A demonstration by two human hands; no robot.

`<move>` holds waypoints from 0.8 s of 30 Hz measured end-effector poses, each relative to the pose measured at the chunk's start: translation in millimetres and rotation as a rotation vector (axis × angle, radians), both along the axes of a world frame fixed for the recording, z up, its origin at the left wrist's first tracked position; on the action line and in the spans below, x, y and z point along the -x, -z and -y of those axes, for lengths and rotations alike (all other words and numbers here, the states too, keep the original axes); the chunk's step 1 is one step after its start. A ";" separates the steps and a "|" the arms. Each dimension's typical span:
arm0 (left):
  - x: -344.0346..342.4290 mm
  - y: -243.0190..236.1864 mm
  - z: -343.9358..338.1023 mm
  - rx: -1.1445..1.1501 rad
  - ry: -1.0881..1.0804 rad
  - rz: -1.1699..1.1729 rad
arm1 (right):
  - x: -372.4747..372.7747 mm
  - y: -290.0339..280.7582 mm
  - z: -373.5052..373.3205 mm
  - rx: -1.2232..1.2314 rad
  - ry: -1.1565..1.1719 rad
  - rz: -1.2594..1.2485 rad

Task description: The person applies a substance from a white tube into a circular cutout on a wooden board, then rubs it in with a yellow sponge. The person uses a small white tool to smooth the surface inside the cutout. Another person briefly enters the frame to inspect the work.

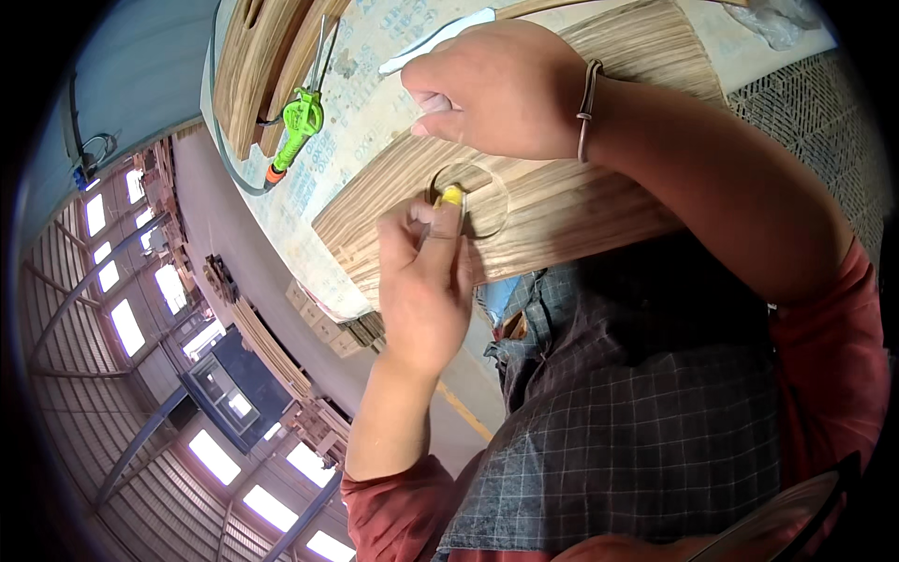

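My left hand (pixel 423 281) is closed around a small object with a yellow top (pixel 452 195), inside a round recess (pixel 487 211) in a striped wooden board (pixel 588 210). Above it my right hand (pixel 496 89) is curled over the board, its fingertips bunched around something pale that I cannot make out. A white flat item (pixel 412 54), like a cloth or paper, lies just beyond my right hand, partly hidden by it.
A green air blow gun (pixel 302 120) with a hose lies on the printed sheet covering the table (pixel 334 122). Curved wooden pieces (pixel 239 66) are at the back left, crumpled plastic (pixel 773 23) at the back right. Stacked timber (pixel 267 347) stands beyond the table.
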State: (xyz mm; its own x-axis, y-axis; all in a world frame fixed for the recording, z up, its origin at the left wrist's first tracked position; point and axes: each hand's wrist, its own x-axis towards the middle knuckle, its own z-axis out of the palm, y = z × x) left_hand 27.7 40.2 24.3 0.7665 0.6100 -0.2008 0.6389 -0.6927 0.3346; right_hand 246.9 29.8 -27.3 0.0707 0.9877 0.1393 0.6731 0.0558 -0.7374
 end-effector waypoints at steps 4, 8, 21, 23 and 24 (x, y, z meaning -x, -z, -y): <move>4.0 -0.4 0.6 0.007 -0.008 0.038 | 4.5 4.8 -0.6 -0.071 0.039 0.014; -13.7 8.3 7.6 -0.046 0.107 0.104 | 3.9 8.4 -2.2 -0.086 0.015 -0.015; 20.9 0.4 -68.0 -0.696 0.739 -0.038 | 5.7 1.5 -0.9 -0.035 0.033 0.016; 5.9 2.9 -70.2 -0.667 0.749 -0.022 | 4.9 1.8 -1.5 -0.035 0.032 0.026; -0.7 4.6 -71.4 -0.643 0.756 -0.019 | 3.6 4.4 -2.1 -0.054 0.025 0.023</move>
